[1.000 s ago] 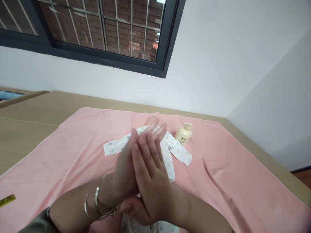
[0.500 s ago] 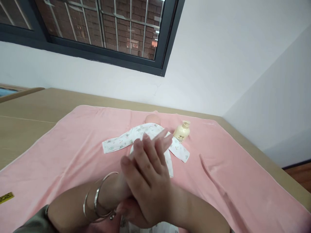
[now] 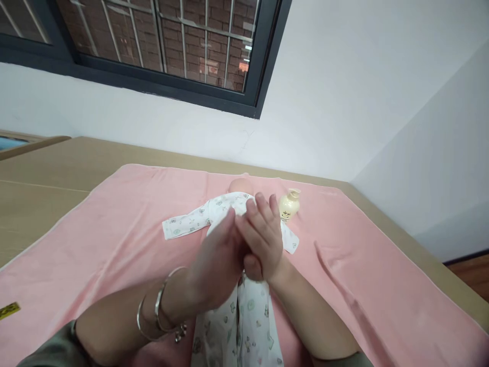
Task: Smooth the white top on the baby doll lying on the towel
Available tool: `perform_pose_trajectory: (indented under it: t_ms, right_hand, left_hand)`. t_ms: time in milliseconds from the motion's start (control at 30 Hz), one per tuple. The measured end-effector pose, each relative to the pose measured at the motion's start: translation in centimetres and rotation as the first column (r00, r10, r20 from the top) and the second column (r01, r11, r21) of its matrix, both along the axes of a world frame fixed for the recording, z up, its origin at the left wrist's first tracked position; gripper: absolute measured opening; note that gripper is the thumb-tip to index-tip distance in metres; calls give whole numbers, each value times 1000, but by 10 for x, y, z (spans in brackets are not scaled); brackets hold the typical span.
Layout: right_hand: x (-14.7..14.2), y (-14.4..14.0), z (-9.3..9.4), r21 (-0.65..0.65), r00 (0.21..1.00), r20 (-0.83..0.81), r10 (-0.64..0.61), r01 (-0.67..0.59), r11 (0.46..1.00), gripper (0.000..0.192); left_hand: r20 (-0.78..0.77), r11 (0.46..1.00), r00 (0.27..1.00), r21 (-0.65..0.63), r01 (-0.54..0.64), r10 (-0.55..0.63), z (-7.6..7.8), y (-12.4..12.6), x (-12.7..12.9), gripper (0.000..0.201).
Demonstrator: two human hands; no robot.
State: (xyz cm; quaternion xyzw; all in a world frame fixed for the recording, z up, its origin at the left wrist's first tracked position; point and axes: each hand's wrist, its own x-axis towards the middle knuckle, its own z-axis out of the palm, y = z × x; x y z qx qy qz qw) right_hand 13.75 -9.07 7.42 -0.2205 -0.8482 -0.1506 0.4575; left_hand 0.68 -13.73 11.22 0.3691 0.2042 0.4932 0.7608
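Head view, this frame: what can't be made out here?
- Doll: only the top of its head shows; the hands cover the chest of its printed suit.
- Left hand and right hand: pressed together, motion-blurred; what lies between the palms is hidden.
- Cream bottle: label too small to read.
- Yellow tag: cut off by the left edge.
- Suit's legs: cut off by the bottom edge.
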Motion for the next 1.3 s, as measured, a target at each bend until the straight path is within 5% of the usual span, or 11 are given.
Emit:
perform_pose_trajectory:
  t_ms: [67,133,300,400,500,600,733,900,1067,1167,1300]
  right_hand:
    - [1,23,-11,-143,985,-51,-168,159,977,63]
    - [-2,42,-21,-296,966,-78,-246,213,931,62]
    - [-14,65,-46,-555,967,107,-229,249,794,53]
    - [-14,71,-56,-594,962,184,-200,271,758,50]
    - [-7,80,-58,-605,961,230,-155,266,751,47]
    - [5,90,-54,-627,948,288,-133,292,722,47]
    - [11,93,-45,-672,906,367,-210,415,613,55]
    - [-14,62,-43,-571,698,510,-503,712,409,65]
    - [-17,61,-43,-559,823,525,-218,526,641,54]
    - [2,82,-40,-631,860,475,-183,479,610,52]
    - [4,82,-40,-627,795,482,-370,607,489,61]
  left_hand:
    - [-16,1000,1000,0,-17,17,10,24,-9,69]
    - [-22,987,989,56,-148,149,4,54,-12,70]
    - [-231,837,814,287,-466,533,-68,130,-9,51]
    - [-368,741,678,535,-405,636,-111,149,-8,46]
    - [-402,666,583,656,-355,707,-129,149,-8,49]
    - [-390,623,543,700,-350,743,-130,145,-7,50]
    - [-417,607,486,717,-342,768,-129,144,-6,48]
    - [-439,623,468,687,-375,767,-134,145,-6,49]
    - [-420,628,496,669,-397,760,-133,145,-6,47]
    - [-412,620,499,687,-380,762,-131,144,-6,49]
    - [-431,626,485,686,-372,761,-131,144,-6,47]
